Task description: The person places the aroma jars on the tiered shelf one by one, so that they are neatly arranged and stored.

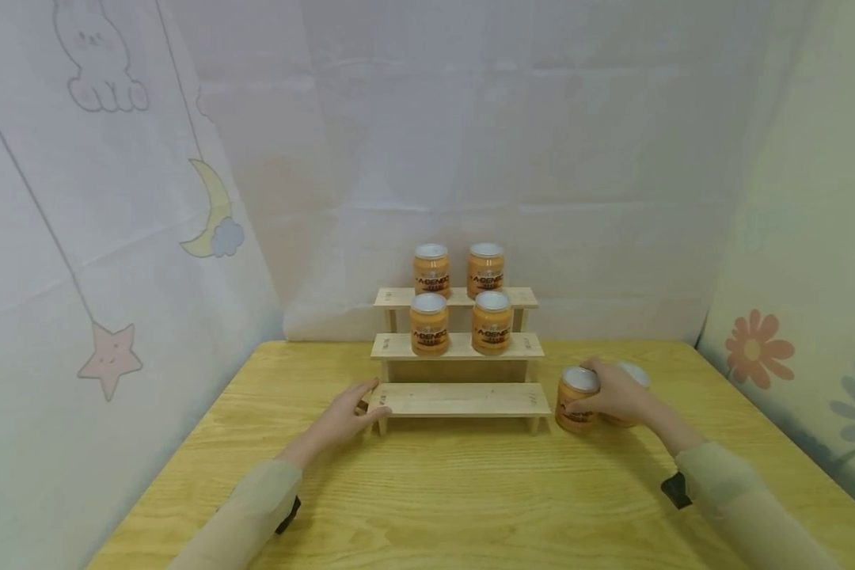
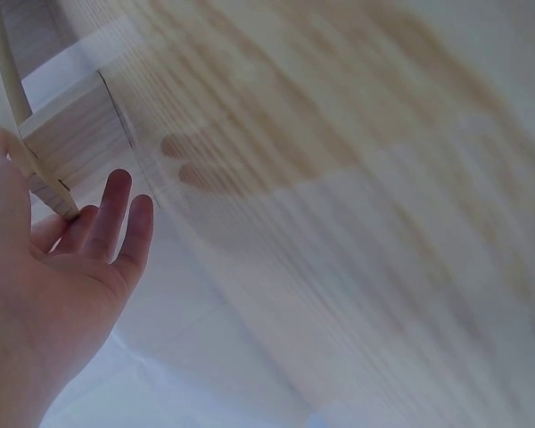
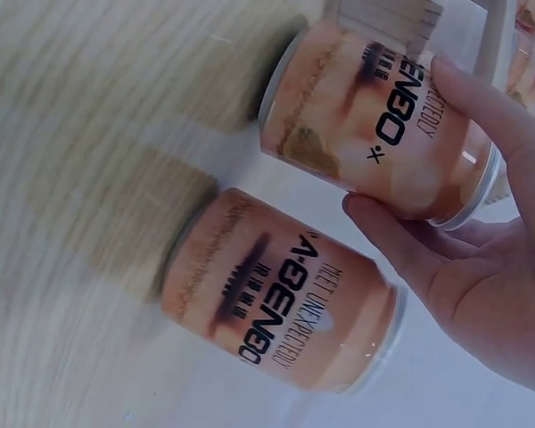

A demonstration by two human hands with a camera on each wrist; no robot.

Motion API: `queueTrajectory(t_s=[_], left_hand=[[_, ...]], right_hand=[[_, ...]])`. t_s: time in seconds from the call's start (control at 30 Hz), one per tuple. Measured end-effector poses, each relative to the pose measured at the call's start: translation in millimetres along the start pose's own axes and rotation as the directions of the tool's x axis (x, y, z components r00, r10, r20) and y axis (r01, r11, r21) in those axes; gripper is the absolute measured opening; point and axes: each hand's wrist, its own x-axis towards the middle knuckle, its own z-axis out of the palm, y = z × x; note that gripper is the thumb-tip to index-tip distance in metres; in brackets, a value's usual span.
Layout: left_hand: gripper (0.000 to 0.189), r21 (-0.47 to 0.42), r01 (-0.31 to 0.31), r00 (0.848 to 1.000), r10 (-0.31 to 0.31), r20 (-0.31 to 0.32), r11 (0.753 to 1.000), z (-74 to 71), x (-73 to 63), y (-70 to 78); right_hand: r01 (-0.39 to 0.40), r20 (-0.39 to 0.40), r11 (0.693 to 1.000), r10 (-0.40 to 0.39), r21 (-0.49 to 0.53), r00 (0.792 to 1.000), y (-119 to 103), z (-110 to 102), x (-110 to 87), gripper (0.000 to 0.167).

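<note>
A three-step wooden display rack (image 1: 459,400) stands on the table. My left hand (image 1: 345,412) grips the left end of its lowest step, with thumb and fingers around the board; two fingers (image 2: 129,223) stick out free in the left wrist view. To the right of the rack, my right hand (image 1: 613,392) holds an orange can (image 1: 575,408) with a silver lid between thumb and fingers. That can is upright at the table surface. A second orange can (image 3: 281,294) stands just beside it, partly hidden behind the right hand in the head view.
Two matching cans stand on the top step, one of them a left can (image 1: 431,273). Two more stand on the middle step, including a right can (image 1: 492,324). The wooden table (image 1: 427,507) is bordered by printed cloth walls (image 1: 541,158).
</note>
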Motion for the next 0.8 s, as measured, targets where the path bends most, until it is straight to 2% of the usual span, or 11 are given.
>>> queueTrajectory(t_s=[0.13, 0.27, 0.4, 0.5, 0.63, 0.8], left_hand=[[0.077, -0.010, -0.001, 1.000, 0.001, -0.001, 1.000, -0.3, 0.3, 1.1], [0.077, -0.013, -0.002, 1.000, 0.002, 0.001, 1.000, -1.4, 0.1, 1.4], [0.077, -0.009, -0.003, 1.000, 0.003, 0.009, 1.000, -1.6, -0.4, 0.6], [0.077, -0.012, 0.002, 1.000, -0.002, 0.015, 1.000, -1.0, -0.3, 0.1], [0.076, -0.010, 0.002, 1.000, -0.002, 0.006, 1.000, -0.8, -0.7, -0.3], [0.076, -0.018, -0.005, 1.000, 0.005, 0.001, 1.000, 0.1, -1.1, 1.2]], right_hand=[[0.012, -0.003, 0.999, -0.011, 0.031, 1.000, -9, -12, -1.5, 0.085], [0.011, -0.015, 0.993, -0.009, 0.120, 1.000, -22, -26, 0.6, 0.085], [0.003, -0.005, 0.977, -0.002, 0.214, 1.000, -36, -33, 5.3, 0.091], [0.002, -0.008, 0.964, 0.000, 0.267, 1.000, -50, -34, 9.7, 0.090], [0.056, -0.046, 0.955, -0.044, 0.291, 0.998, -71, -28, 18.6, 0.081], [0.125, -0.080, 0.940, -0.105, 0.317, 0.991, -96, -18, 32.2, 0.079]])
